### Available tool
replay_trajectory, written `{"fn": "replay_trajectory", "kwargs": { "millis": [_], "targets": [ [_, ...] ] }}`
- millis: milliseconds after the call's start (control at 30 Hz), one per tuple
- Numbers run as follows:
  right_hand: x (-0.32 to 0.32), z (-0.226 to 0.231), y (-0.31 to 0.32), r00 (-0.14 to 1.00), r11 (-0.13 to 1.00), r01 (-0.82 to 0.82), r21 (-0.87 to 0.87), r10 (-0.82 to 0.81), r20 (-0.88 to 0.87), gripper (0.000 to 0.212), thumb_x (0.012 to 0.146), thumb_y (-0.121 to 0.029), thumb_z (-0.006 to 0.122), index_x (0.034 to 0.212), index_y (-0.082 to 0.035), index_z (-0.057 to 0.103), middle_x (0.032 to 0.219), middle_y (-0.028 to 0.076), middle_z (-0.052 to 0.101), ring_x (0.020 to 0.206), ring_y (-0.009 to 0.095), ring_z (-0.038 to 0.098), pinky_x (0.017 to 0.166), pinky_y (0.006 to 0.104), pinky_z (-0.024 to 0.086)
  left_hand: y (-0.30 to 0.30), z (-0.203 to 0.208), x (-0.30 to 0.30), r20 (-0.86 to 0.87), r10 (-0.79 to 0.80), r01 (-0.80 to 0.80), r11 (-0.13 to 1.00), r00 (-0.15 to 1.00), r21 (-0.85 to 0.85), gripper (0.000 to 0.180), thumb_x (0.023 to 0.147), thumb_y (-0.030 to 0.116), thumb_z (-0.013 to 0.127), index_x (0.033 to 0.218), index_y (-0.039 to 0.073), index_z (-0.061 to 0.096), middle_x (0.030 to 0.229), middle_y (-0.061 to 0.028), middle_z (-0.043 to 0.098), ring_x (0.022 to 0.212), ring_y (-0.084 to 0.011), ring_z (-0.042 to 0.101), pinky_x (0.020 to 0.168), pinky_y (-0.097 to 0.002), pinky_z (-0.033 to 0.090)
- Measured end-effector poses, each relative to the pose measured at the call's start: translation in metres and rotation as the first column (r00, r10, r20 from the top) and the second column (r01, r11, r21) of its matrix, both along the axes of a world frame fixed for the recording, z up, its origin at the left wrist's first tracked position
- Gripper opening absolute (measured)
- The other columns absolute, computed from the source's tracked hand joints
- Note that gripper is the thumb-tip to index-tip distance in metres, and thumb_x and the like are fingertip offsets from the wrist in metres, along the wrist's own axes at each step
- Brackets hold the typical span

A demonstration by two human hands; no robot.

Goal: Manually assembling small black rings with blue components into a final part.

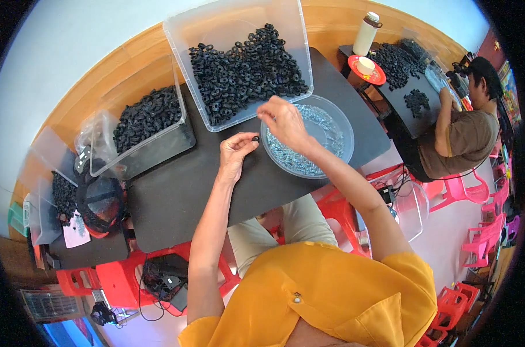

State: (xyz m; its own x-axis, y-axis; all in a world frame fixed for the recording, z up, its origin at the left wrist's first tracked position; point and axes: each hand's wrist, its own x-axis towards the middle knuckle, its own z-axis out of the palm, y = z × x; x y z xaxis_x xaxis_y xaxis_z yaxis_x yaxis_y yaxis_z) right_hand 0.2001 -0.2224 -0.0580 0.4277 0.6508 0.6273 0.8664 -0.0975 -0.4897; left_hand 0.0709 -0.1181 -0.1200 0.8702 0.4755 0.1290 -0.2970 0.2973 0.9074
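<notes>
My left hand (pixel 233 156) is just above the dark table, pinching a small black ring-like plastic part (pixel 255 139) between thumb and fingertips. Close by on the right, my right hand (pixel 285 122) hovers where the large clear bin meets the round clear tub. Its fingers are drawn together, and anything between them is too small to make out. Small shiny metal pieces, perhaps springs, (pixel 294 162) lie in the round tub (pixel 350 136). Many black plastic parts (pixel 245 75) of a similar look are heaped in the large tilted bin (pixel 184 43).
Left of the large bin is another clear box (pixel 158 151) of black parts. A black cap (pixel 100 199) lies beyond it. The dark table (pixel 176 194) has its near edge by my lap. At right, a co-worker (pixel 468 127) sits at another table with black parts and a bottle (pixel 366 36).
</notes>
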Motion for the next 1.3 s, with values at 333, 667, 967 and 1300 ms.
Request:
{"fn": "replay_trajectory", "kwargs": {
  "millis": [333, 667, 967, 1300],
  "targets": [
    [0.047, -0.01, 0.091, 0.945, 0.935, 0.32, -0.154, -0.304, 0.117, 0.009, 0.071, -0.016, 0.064, 0.073, -0.008, 0.067, 0.081, 0.012, 0.057, 0.08, 0.03, 0.058, 0.068, 0.0415, 0.048, 0.006, -0.005, 0.001, -0.008, -0.009, 0.009, 0.997, 1.0, -0.071, 0.023, 0.073, 0.001, 0.068, 0.095, 0.001, 0.065, 0.074, 0.0027, 0.061, 0.064, -0.0027, 0.051, 0.06, -0.0165, 0.04],
    [0.044, -0.014, 0.102, 0.913, 0.922, 0.375, -0.094, -0.35, 0.208, 0.003, 0.072, -0.009, 0.058, 0.074, -0.008, 0.061, 0.088, 0.01, 0.054, 0.086, 0.03, 0.054, 0.068, 0.0406, 0.048, 0.007, -0.005, 0.0, 0.002, -0.016, 0.016, 0.999, 1.0, -0.046, 0.021, 0.074, 0.003, 0.067, 0.095, 0.002, 0.065, 0.076, 0.0015, 0.062, 0.065, -0.0034, 0.053, 0.061, -0.0174, 0.043],
    [0.035, 0.004, 0.033, 0.842, 0.998, 0.01, 0.062, 0.025, -0.54, 0.008, 0.08, -0.007, 0.055, 0.086, -0.002, 0.056, 0.063, 0.007, 0.058, 0.056, 0.014, 0.056, 0.049, 0.029, 0.048, 0.008, -0.002, -0.002, 0.004, -0.073, 0.073, 0.992, 0.997, -0.104, 0.022, 0.078, 0.004, 0.063, 0.1, 0.002, 0.061, 0.089, -0.0069, 0.065, 0.075, -0.0132, 0.062, 0.068, -0.0229, 0.052],
    [-0.005, -0.015, -0.034, 0.394, 0.925, -0.288, 0.248, 0.35, -0.85, 0.014, 0.08, -0.007, 0.06, 0.089, 0.003, 0.058, 0.074, 0.005, 0.06, 0.063, 0.011, 0.058, 0.059, 0.0245, 0.052, 0.005, -0.005, -0.003, -0.035, -0.082, 0.081, 0.996, 0.996, -0.026, 0.02, 0.077, 0.002, 0.064, 0.097, 0.0, 0.06, 0.087, -0.0095, 0.065, 0.072, -0.0138, 0.063, 0.067, -0.0233, 0.052]
  ]
}}
